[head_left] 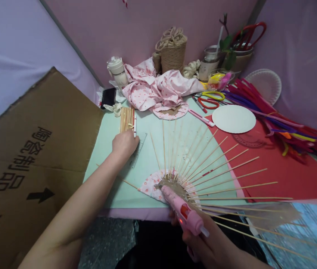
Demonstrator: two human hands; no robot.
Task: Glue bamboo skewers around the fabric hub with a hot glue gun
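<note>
With the pink glue gun clamped in the right hand at the hub of the skewer fan on the worktop, another stick is apparently being taken from the skewer bundle by the left hand, its grip seemingly closed, for careful seating in fresh glue.

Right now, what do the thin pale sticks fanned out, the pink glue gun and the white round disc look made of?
Thin pale sticks: likely bamboo or wood, matte tan. Pink glue gun in the right hand: plastic, slight sheen. White round disc: probably paper or card, flat, matte.
</note>
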